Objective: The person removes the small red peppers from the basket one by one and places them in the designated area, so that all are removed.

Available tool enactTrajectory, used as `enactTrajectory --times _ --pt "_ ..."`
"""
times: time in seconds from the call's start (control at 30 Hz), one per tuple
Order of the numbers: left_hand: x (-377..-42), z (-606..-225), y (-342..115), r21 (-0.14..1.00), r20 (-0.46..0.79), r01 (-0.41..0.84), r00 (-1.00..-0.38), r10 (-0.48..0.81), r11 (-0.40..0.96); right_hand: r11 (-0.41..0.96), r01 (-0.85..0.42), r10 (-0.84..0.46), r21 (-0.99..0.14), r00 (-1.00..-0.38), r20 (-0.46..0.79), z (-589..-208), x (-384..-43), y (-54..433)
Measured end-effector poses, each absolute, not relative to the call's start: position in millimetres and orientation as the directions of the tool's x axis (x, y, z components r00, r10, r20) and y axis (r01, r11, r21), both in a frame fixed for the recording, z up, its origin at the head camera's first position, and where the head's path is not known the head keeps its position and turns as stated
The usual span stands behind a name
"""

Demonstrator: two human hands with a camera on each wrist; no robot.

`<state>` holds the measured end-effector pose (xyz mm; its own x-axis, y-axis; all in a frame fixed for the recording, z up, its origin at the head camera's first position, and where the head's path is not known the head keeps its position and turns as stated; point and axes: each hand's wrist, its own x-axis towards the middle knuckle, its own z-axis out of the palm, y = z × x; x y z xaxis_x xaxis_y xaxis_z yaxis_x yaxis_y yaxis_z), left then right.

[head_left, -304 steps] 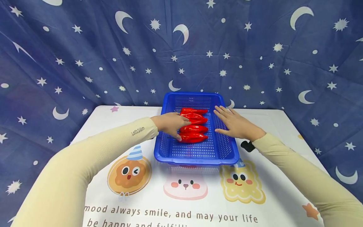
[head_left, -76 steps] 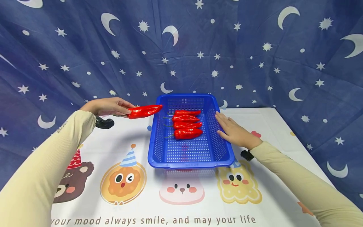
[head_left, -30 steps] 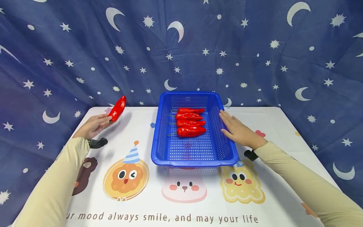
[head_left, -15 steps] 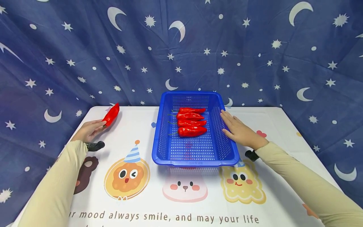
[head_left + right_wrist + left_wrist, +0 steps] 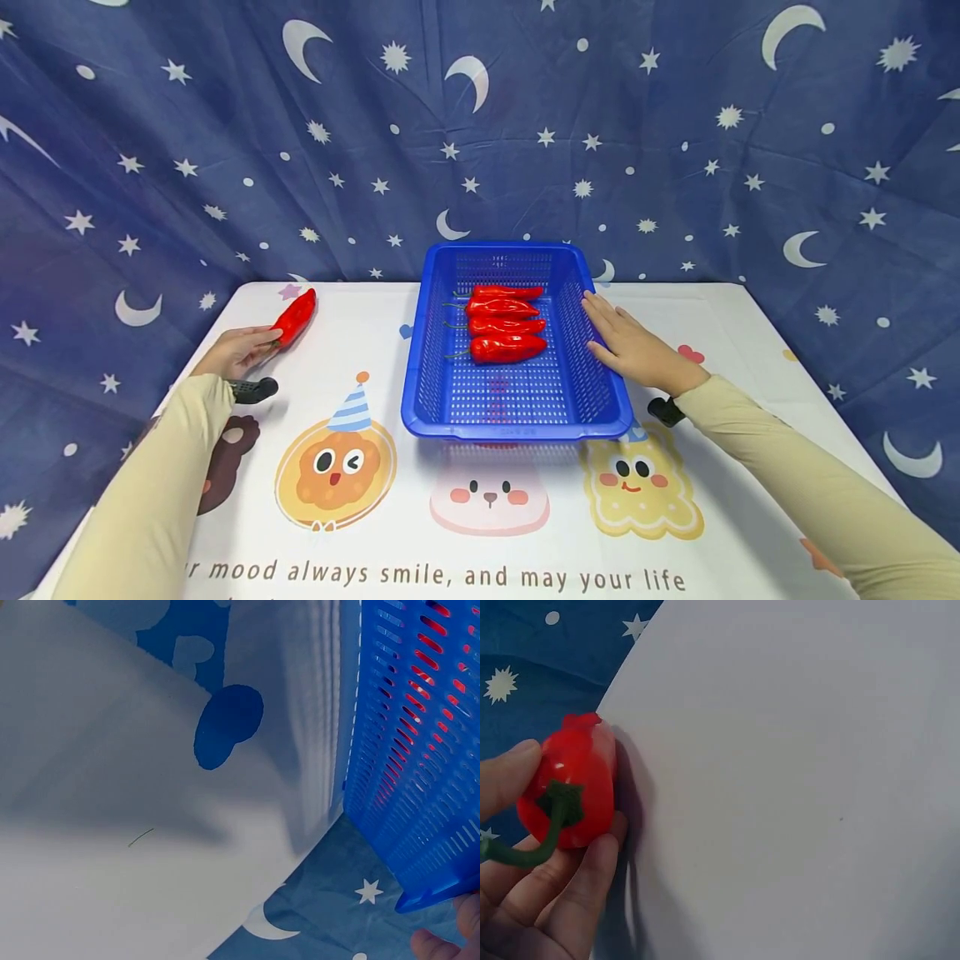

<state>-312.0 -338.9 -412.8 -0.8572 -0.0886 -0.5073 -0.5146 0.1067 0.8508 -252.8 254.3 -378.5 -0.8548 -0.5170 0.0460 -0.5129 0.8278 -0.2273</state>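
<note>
My left hand (image 5: 242, 350) pinches a red pepper (image 5: 294, 318) near its stem end, over the far left corner of the table. In the left wrist view the pepper (image 5: 577, 761) points away, its curved green stem (image 5: 555, 825) toward the camera, thumb on one side and fingers beneath. Several more red peppers (image 5: 508, 348) lie side by side in a blue plastic basket (image 5: 517, 431), stems to the left. My right hand (image 5: 633, 346) rests with straight fingers on the basket's right rim. Its fingertips (image 5: 435, 947) show beside the rim in the right wrist view.
A white tablecloth (image 5: 360, 333) with cartoon prints and lettering covers the table. Behind it hangs a dark blue curtain (image 5: 525, 100) with moons and stars. A thin dark strand (image 5: 141, 837) lies on the cloth near the basket's right side.
My left hand has carried one pepper from the basket to the table's far left, then lowered it toward the cloth. My right hand stays at the basket's right rim.
</note>
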Motion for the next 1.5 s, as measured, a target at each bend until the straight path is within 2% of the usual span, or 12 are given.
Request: enactTrajectory --times 0.37,0.7,0.87,1.2,1.5 --pt "-313 -405 -335 0.789 -0.501 -0.503 -0.859 -0.106 0.352 0.825 -0.517 -0.518 -0.227 -0.853 0.060 -381 -255 255" --pt "-319 -402 -338 0.712 -0.541 -0.499 -0.838 -0.067 0.493 0.824 -0.516 -0.517 -0.233 -0.854 0.063 -381 -254 256" --pt "-321 -402 -337 0.679 -0.564 -0.536 -0.818 -0.111 0.502 0.829 -0.508 -0.511 -0.232 -0.858 0.054 -381 -253 255" --pt "-322 -399 -339 0.702 -0.583 -0.550 -0.809 -0.078 0.452 0.830 -0.510 -0.513 -0.225 -0.857 0.053 -381 -254 255" --pt "-320 -401 -334 0.669 -0.567 -0.544 -0.814 -0.126 0.507 0.822 -0.518 -0.517 -0.238 -0.853 0.068 -381 -254 255"
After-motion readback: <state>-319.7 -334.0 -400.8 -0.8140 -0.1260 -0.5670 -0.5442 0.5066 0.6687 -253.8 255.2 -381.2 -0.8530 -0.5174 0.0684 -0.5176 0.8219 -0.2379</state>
